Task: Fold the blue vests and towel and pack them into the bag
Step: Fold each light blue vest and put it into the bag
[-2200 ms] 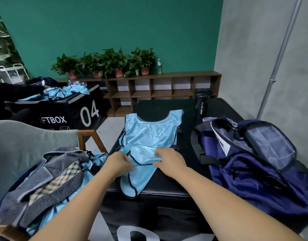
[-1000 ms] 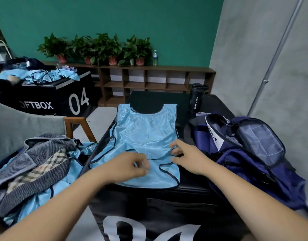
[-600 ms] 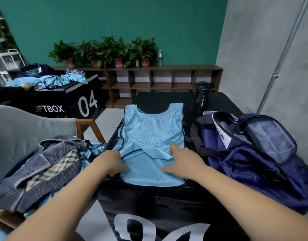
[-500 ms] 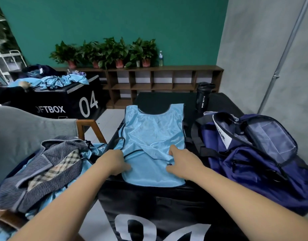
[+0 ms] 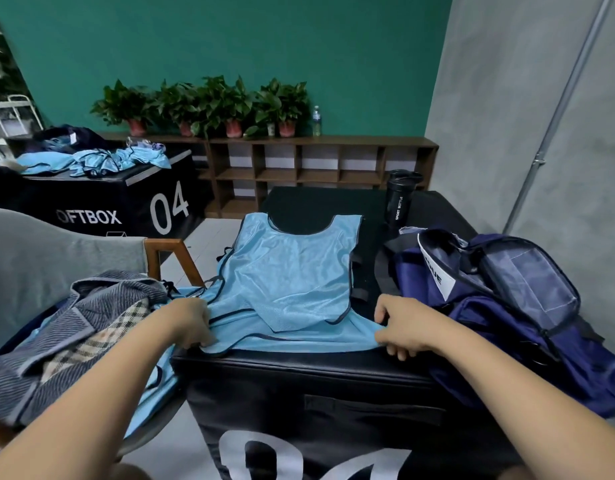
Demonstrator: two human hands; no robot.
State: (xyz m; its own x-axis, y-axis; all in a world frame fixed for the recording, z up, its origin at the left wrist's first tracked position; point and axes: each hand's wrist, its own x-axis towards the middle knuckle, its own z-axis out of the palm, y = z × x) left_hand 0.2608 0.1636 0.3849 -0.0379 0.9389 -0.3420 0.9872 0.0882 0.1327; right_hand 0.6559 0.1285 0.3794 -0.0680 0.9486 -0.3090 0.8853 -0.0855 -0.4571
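Head view: two hands [image 5: 190, 322] [image 5: 399, 327], both in pinch grips on one blue vest [image 5: 292, 271], one bag [image 5: 500, 317] alongside.

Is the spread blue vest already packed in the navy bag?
No, the blue vest lies flat on the black box beside the navy bag, the left hand and right hand gripping its near corners.

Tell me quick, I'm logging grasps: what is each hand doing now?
Left hand: grips the vest at its near left corner.
Right hand: grips its near right corner.
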